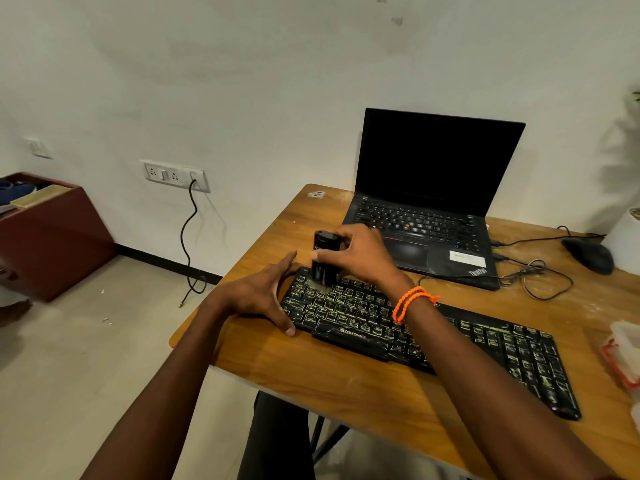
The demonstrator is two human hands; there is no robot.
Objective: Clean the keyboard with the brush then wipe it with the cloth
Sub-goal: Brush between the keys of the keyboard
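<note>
An open laptop (426, 202) stands just behind the keyboard (415, 334) on the wooden tabletop (311, 368), with a mouse (588, 254) and loose cables (536, 275) to its right. The right hand (360, 252), fingers clamped on the black brush (323, 259), holds it upright with bristles on the keyboard's far-left keys. The left hand (258, 292), fingers spread apart, braces the keyboard's left end near the tabletop's left edge. Bare wood lies open in front of the keyboard. A clear container (623, 355) is cut off at the right edge. The cloth cannot be made out.
</note>
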